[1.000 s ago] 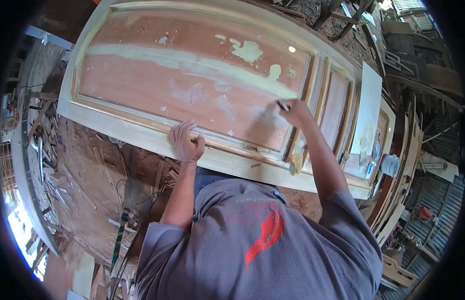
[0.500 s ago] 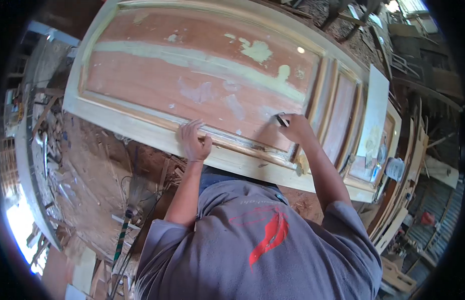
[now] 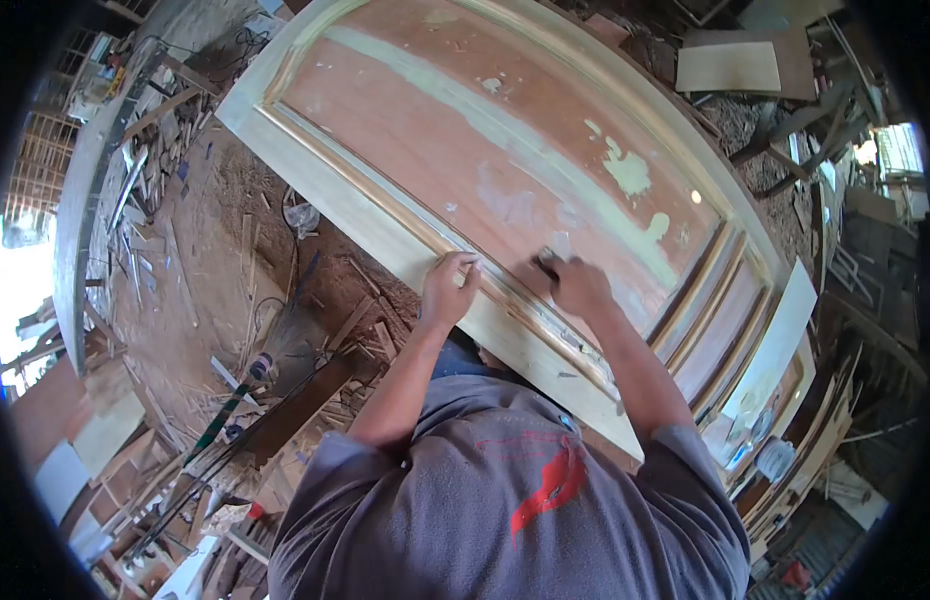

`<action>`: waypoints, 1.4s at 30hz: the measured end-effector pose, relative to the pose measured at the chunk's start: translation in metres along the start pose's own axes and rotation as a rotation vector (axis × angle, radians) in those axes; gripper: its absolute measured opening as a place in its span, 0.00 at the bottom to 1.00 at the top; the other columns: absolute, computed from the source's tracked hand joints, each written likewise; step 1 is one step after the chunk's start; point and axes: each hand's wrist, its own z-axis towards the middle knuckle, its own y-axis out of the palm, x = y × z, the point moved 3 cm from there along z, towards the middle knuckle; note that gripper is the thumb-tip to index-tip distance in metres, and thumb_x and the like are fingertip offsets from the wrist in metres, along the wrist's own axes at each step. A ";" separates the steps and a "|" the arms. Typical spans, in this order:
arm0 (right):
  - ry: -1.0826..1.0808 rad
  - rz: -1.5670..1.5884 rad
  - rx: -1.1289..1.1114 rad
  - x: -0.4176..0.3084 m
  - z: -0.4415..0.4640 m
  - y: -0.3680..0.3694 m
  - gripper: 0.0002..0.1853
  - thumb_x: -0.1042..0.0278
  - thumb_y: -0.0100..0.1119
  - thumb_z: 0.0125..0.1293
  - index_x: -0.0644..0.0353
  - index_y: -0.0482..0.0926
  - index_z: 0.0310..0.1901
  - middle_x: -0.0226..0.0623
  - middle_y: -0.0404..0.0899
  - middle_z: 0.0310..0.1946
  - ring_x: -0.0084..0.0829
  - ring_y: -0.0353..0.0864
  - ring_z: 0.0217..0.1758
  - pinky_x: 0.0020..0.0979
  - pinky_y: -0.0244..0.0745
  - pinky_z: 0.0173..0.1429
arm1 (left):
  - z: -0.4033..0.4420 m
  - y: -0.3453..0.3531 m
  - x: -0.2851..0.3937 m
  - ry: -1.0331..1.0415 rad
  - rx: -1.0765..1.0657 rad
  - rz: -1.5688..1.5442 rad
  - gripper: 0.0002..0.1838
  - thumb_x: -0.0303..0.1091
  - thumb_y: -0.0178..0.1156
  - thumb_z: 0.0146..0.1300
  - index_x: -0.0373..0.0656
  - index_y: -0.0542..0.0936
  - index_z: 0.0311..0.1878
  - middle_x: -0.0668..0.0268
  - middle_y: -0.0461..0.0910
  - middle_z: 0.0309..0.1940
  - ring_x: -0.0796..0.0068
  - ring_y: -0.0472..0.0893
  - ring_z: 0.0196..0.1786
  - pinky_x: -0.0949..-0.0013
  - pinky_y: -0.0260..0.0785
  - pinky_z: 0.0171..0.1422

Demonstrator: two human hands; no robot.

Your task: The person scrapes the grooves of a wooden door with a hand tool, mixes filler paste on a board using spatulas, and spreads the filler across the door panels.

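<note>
A large wooden door point(image 3: 415, 120) with reddish panels, raised mouldings and pale filler patches lies in front of me. My right hand point(image 3: 582, 290) grips a small dark tool point(image 3: 548, 265) against the big panel, below a whitish filler patch; the tool's exact shape is unclear. At the door's near moulding, my left hand point(image 3: 450, 288) rests with its fingers curled in and the thumb near the fingertips. Whether anything small is between those fingers is hidden. A white board point(image 3: 775, 335) lies across the door's right part.
Beside the white board stands a clear plastic container point(image 3: 775, 458). Wood scraps litter the ground at left, where a green-striped handle point(image 3: 220, 418) and dark cables lie. More boards point(image 3: 727, 67) are at the upper right, and long planks lean at the right.
The view has turned, so the door now slants down to the right. My right hand and the tool have moved left along the panel, nearer my left hand, whose spread fingers have curled in.
</note>
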 end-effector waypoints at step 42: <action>-0.136 -0.220 -0.332 -0.296 0.250 -0.064 0.18 0.70 0.59 0.60 0.56 0.90 0.51 0.56 0.90 0.46 0.54 0.90 0.51 0.51 0.84 0.60 | 0.154 -0.199 -0.169 -0.112 0.339 0.580 0.35 0.47 0.67 0.67 0.30 0.73 0.67 0.41 0.74 0.68 0.42 0.71 0.74 0.39 0.53 0.83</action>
